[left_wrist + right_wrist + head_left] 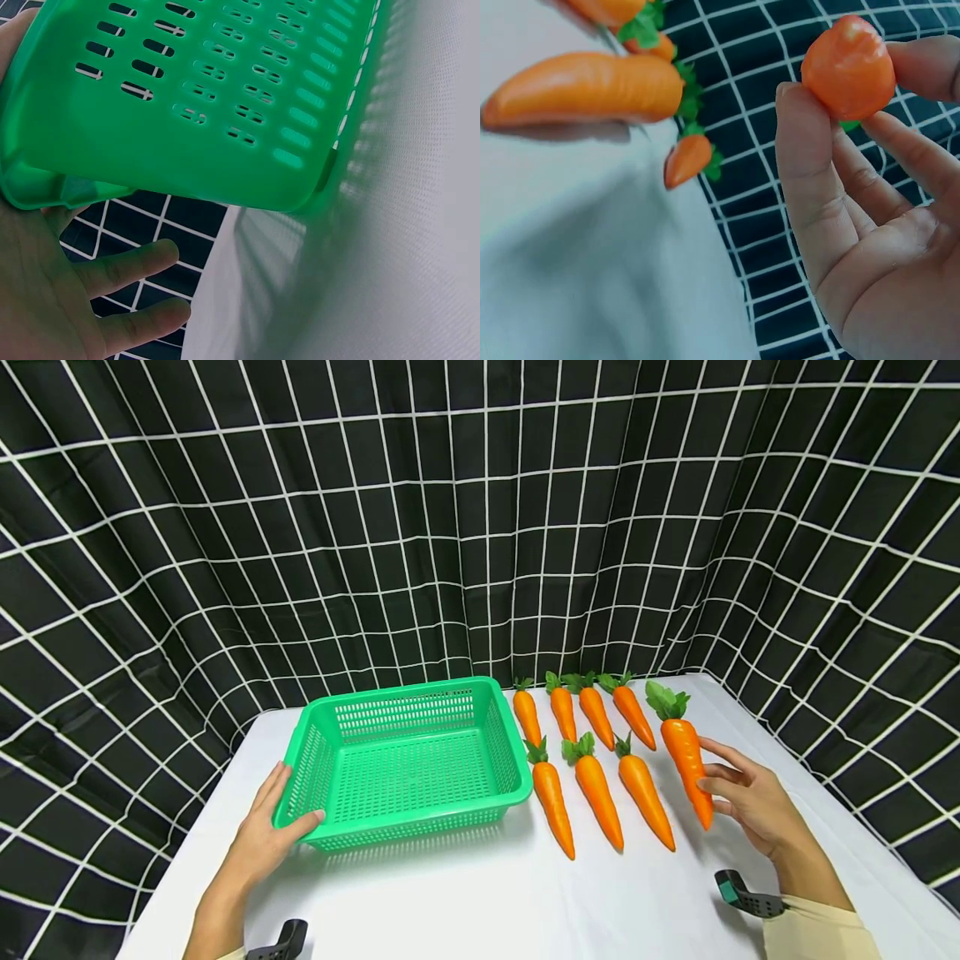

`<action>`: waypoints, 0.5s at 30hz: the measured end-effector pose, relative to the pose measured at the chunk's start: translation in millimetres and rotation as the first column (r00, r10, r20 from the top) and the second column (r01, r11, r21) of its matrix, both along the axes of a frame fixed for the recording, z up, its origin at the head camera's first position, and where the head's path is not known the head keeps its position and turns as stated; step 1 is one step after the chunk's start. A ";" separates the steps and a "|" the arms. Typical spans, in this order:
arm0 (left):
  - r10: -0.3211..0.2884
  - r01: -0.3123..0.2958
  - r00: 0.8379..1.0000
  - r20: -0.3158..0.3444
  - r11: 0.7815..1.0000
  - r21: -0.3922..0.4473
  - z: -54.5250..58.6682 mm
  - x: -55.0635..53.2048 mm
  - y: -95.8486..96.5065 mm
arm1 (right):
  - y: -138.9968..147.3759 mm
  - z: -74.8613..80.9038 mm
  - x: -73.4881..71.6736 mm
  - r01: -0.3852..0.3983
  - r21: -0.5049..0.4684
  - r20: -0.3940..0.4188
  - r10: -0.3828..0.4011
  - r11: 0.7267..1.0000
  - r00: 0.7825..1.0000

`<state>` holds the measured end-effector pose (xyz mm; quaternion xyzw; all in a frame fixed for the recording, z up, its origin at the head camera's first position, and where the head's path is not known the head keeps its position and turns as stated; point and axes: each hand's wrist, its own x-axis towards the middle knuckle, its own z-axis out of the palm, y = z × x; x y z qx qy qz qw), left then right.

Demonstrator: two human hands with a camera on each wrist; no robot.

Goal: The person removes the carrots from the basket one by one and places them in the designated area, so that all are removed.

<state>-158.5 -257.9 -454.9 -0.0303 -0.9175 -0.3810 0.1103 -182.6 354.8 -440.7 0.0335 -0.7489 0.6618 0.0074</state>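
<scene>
A green plastic basket [405, 777] with slotted walls stands on the white table, with nothing inside it. My left hand [262, 831] holds its near left corner, thumb on the rim; in the left wrist view two fingers [139, 266] stretch out past the basket wall [217, 112]. To the right, my right hand [750, 797] pinches an orange carrot [684, 760] with green leaves between thumb and fingers. That carrot is raised off the cloth, leaves away from me. The right wrist view shows this carrot [849, 69] end-on, its leaves mostly hidden.
Several more carrots lie in two rows right of the basket, including a front one [647, 797] nearest the held carrot and a back one [633, 714]. A black curtain [420, 527] with white grid lines encloses the table's back and sides.
</scene>
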 end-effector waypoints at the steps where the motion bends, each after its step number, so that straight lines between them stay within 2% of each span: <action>1: -0.001 0.001 1.000 0.002 1.000 -0.001 -0.1 -0.1 0.0 | 1.8 -1.6 0.2 0.005 0.000 0.005 -0.005 1.000 1.000; 6: -0.005 0.005 1.000 0.008 1.000 -0.005 -0.3 -0.5 -0.4 | 9.2 -8.2 -0.4 0.034 0.035 0.027 -0.035 0.999 0.999; 11: -0.004 0.004 1.000 0.004 1.000 -0.004 -0.9 -1.1 -0.3 | 14.0 -15.5 -2.5 0.093 0.177 0.063 -0.106 0.980 0.992; 15: 0.001 -0.001 1.000 0.004 1.000 -0.007 -1.3 -1.4 0.1 | 16.1 -21.6 -4.7 0.109 0.242 0.070 -0.129 0.964 0.989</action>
